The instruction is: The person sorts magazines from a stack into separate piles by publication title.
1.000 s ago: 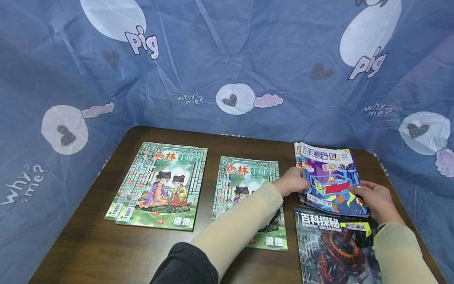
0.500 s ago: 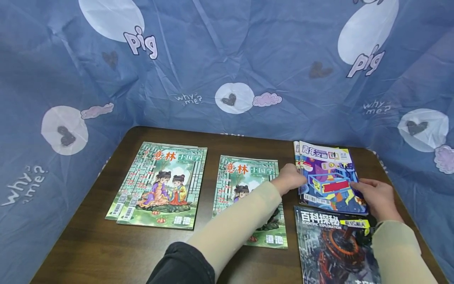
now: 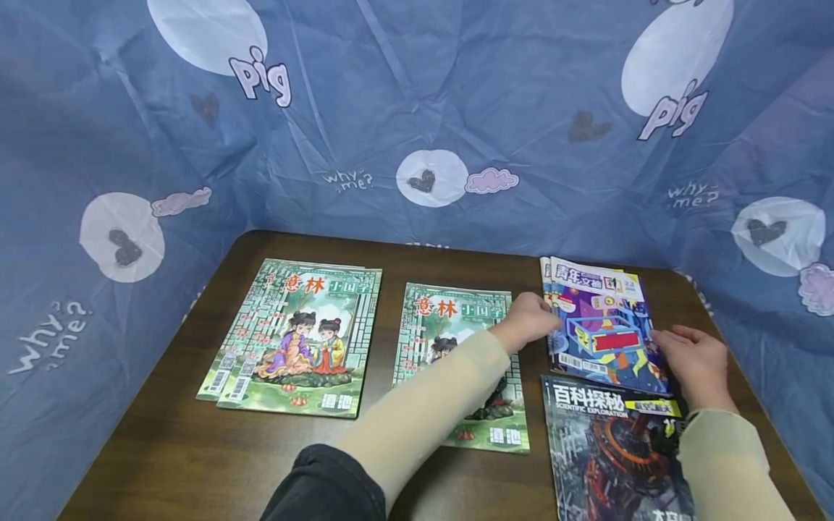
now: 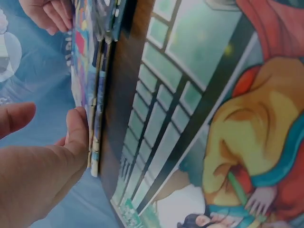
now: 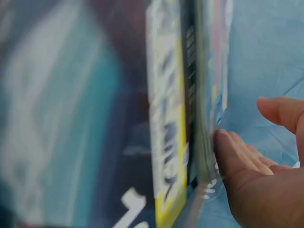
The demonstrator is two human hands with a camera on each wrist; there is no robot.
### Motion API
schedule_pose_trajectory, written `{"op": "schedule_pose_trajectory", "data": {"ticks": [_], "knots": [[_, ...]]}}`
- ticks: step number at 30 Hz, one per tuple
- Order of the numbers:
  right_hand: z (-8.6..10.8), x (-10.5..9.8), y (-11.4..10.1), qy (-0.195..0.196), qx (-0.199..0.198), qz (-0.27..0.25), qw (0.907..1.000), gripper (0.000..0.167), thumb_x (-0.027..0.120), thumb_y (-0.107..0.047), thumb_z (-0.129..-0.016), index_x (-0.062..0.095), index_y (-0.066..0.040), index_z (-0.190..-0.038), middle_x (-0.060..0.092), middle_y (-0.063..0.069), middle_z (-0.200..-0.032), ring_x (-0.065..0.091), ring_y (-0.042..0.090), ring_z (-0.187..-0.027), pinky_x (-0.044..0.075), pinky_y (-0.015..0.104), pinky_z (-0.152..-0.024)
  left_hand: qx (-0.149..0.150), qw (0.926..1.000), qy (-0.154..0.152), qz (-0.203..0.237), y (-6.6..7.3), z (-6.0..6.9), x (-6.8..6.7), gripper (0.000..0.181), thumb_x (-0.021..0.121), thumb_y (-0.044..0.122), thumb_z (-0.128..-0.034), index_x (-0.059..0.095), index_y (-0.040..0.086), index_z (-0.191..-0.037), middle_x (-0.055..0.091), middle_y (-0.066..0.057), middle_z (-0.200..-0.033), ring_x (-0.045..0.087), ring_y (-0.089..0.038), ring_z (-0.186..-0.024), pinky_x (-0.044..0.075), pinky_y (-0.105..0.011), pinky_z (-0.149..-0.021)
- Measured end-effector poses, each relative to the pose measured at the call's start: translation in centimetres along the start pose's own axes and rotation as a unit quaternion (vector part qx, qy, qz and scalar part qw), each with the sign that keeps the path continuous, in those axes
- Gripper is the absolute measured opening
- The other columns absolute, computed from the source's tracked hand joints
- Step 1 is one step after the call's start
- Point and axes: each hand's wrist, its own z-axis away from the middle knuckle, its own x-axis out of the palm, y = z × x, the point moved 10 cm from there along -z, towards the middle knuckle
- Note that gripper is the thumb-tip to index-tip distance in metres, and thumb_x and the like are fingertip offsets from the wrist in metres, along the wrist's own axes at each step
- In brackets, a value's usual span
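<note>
In the head view, a small pile of purple-covered magazines (image 3: 606, 325) lies at the back right of the table. My left hand (image 3: 529, 320) is at the pile's left side. At the right side is my right hand (image 3: 697, 365). In the left wrist view, the fingers of my left hand (image 4: 42, 166) touch the edge of the stacked magazines (image 4: 83, 47), the thumb held apart. The right wrist view shows my right hand (image 5: 266, 185) with straight fingers against the pages' edge and its thumb raised. Neither hand grips anything.
Dark science magazines (image 3: 625, 456) lie just in front of the purple pile. Green magazines (image 3: 465, 304) sit mid-table, partly covered by my left forearm. More green magazines (image 3: 300, 340) lie at the left. Blue patterned cloth (image 3: 365, 108) hangs behind the brown table (image 3: 163, 449).
My right hand has moved off the purple cover to its right edge, and my left hand has shifted slightly up and left. The purple magazines now lie a little more evenly stacked.
</note>
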Motion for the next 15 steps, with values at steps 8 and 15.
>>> {"op": "schedule_pose_trajectory", "data": {"ticks": [8, 15], "knots": [[1.2, -0.2, -2.2, 0.026, -0.032, -0.010, 0.9991, 0.084, 0.068, -0.047, -0.094, 0.035, -0.002, -0.157, 0.043, 0.019, -0.154, 0.049, 0.038, -0.134, 0.042, 0.054, -0.106, 0.015, 0.9996, 0.015, -0.017, 1.0, 1.5, -2.3, 0.021, 0.072, 0.010, -0.0891, 0.068, -0.002, -0.106, 0.053, 0.001, -0.080, 0.041, -0.012, -0.065, 0.040, -0.028, -0.060], [3.0, 1.1, -4.4, -0.001, -0.047, -0.028, 0.9985, 0.083, 0.066, -0.052, -0.095, 0.035, -0.008, -0.158, 0.045, 0.016, -0.154, 0.055, 0.033, -0.126, 0.048, 0.049, -0.101, 0.039, 0.9977, 0.041, -0.036, 0.8, 2.8, -4.9, 0.041, 0.072, 0.012, -0.0916, 0.065, -0.001, -0.130, 0.068, -0.005, -0.108, 0.063, -0.015, -0.098, 0.053, -0.027, -0.081]]}}
